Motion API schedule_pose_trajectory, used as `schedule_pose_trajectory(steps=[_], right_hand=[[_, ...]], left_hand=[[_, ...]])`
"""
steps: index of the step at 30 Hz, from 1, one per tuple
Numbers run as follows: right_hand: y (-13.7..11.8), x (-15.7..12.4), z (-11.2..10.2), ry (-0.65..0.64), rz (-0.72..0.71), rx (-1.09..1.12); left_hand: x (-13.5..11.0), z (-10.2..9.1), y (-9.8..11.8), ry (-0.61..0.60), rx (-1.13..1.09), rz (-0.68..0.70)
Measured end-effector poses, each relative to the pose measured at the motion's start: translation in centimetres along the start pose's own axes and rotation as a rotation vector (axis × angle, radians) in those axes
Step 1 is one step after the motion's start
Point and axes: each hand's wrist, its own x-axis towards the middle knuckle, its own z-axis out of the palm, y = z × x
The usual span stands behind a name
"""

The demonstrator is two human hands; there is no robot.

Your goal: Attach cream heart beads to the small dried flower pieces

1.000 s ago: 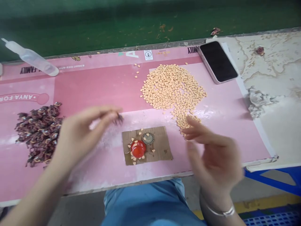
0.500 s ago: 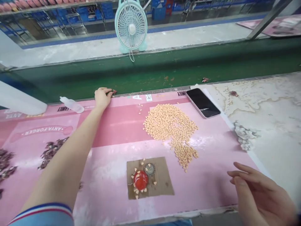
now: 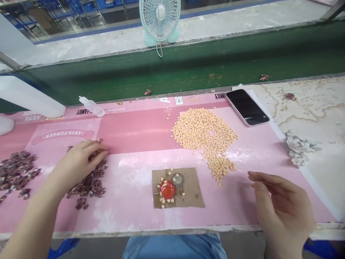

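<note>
Maroon scraps with orange edging (image 3: 90,183), too small to identify further, form a loose heap at 8 o'clock on the pink printed work mat (image 3: 134,129), clock taken from the mat's middle. A second heap of the same scraps (image 3: 16,172) lies at 9 o'clock, near the mat's left end and just beyond the first.

Left hand (image 3: 78,165): over the nearer heap, fingers together and curved, fingertips (image 3: 104,153) down at its top edge. Whether they clamp a scrap cannot be told. One loose scrap (image 3: 99,140) lies just beyond them.

Right hand (image 3: 283,205): at 4 o'clock, above the mat, fingers loosely curled and slightly apart, nothing visible in them. Nearest item: the lower tail of a large spread of peach heart-shaped pieces (image 3: 202,135), which sits at 1 o'clock.

Brown cardboard square (image 3: 191,198): 6 o'clock, bearing a red domed cap (image 3: 167,189), a gear-edged metal disc (image 3: 177,179) touching that cap, and scattered hearts.

Smartphone (image 3: 246,107): 2 o'clock, dark screen up, at the mat's far corner. Clear plastic squeeze bottle (image 3: 92,107): 11 o'clock, lying on the far edge. Pale green desk fan (image 3: 160,19): 12 o'clock, beyond a green ledge (image 3: 134,77). Marbled board (image 3: 309,100): 3 o'clock, beside the mat.
</note>
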Motion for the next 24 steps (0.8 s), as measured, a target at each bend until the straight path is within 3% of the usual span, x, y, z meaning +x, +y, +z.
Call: schedule_pose_trajectory(steps=[4,10,15,19,24], right_hand=[[-0.2,0.2,-0.1,-0.011,-0.082,-0.039],[-1.0,0.5,-0.6,-0.147,-0.382,-0.263],[-0.7,0.3,0.1,-0.216,-0.393,-0.357],[-0.8,0.9,0.7,-0.263,-0.424,-0.368],[-1.6,1.6,0.9,-0.308,-0.504,-0.376]], left_hand=[[-2.8,1.3,-0.5,0.026,0.019,0.020],[-2.2,2.7,-0.3,0.083,-0.062,0.115],[-1.3,3.8,0.1,0.196,-0.192,0.152],[-2.4,4.2,-0.1,0.241,-0.254,0.151],[-5.0,4.4,-2.1,0.150,-0.176,0.172]])
